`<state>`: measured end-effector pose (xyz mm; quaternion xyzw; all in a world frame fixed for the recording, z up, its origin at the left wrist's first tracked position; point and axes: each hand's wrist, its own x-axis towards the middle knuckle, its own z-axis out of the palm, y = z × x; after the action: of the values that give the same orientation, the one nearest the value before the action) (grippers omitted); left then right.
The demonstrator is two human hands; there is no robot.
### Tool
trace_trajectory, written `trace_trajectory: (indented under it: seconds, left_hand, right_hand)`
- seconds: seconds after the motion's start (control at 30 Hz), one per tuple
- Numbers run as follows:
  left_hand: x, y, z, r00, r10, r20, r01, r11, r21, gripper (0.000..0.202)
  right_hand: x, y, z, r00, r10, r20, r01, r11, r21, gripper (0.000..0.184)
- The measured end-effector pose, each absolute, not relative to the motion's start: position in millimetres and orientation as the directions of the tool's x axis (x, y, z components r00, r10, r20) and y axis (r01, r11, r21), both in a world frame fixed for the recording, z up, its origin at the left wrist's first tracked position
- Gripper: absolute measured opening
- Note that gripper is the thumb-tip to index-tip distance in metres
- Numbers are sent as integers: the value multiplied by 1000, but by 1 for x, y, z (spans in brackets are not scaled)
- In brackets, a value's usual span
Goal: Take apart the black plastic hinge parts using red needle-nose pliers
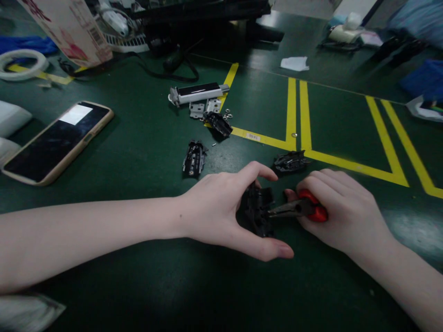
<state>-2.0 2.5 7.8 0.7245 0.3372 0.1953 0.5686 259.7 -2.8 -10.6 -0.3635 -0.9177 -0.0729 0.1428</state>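
Note:
My left hand [224, 210] is curled around a black plastic part [258, 210], thumb on the near side and fingers on the far side. In my right hand [341, 207] is a pair of needle-nose pliers with red handles [316, 207], the fist closed round them. The tips of the pliers meet the right side of the black part; whether they pinch anything there is too small to tell. Just beyond the hands lies a second black part [290, 161]. Another, with a row of small metal pieces [194, 158], lies beyond my left wrist.
A white and black device [199, 93] lies with metal brackets [204, 109], a black shell [218, 124] and small rings [227, 114]. A phone [58, 140] and a tape roll [22, 64] are at left, a carton [71, 32] behind. Yellow tape lines [353, 165] mark the green table.

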Motion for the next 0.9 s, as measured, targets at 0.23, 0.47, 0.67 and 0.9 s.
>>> trace_trajectory:
  seconds: [0.23, 0.47, 0.67, 0.9]
  left_hand:
    - [-1, 3, 0, 707, 703, -73, 166, -65, 984, 77]
    - [-2, 3, -2, 680, 734, -3, 153, -138, 978, 74]
    - [-2, 6, 1, 697, 710, -101, 75, 68, 995, 83]
    - [-4, 0, 4, 709, 678, -196, 36, 242, 970, 69]
  right_hand:
    - [259, -2, -10, -661, 671, 334, 712, 702, -1, 12]
    - [260, -3, -14, -649, 669, 362, 719, 695, 5, 12]
    - [262, -3, -13, -650, 659, 380, 713, 701, 3, 13]
    - [261, -3, -13, -634, 666, 393, 719, 694, -18, 16]
